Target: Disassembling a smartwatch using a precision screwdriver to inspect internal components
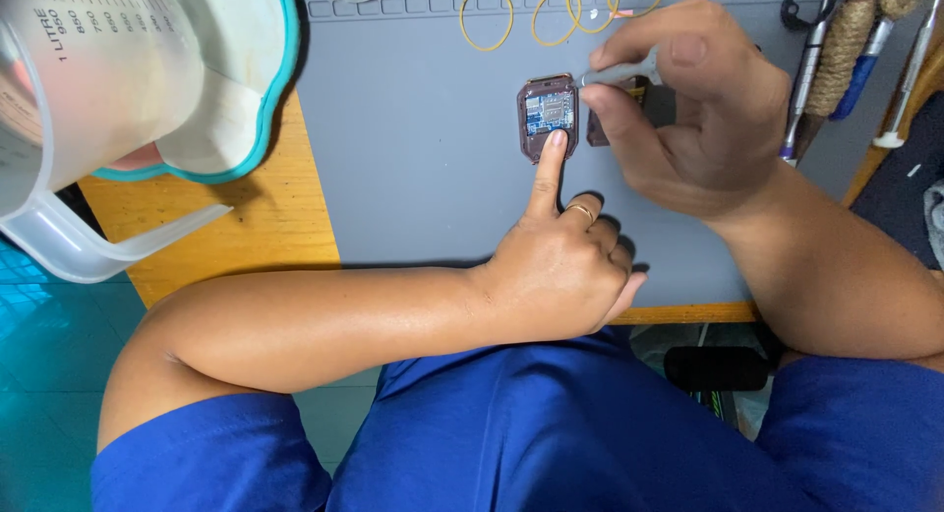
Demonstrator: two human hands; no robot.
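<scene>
A small brown watch case (546, 114) lies open on the grey work mat (413, 178), its blue circuit board showing. My left hand (565, 266) has its index finger stretched out, the tip pressing on the case's near edge; the other fingers are curled and one wears a gold ring. My right hand (688, 109) grips a thin grey tool (619, 74) whose tip reaches the case's upper right corner. A second dark part (597, 133) lies just right of the case, mostly hidden under my right hand.
A clear measuring jug (88, 89) and a teal-rimmed white bowl (246, 79) stand at the left on the wooden table (246, 227). Several yellow rubber bands (487, 20) lie at the mat's far edge. Screwdrivers and pens (806, 69) lie at the right.
</scene>
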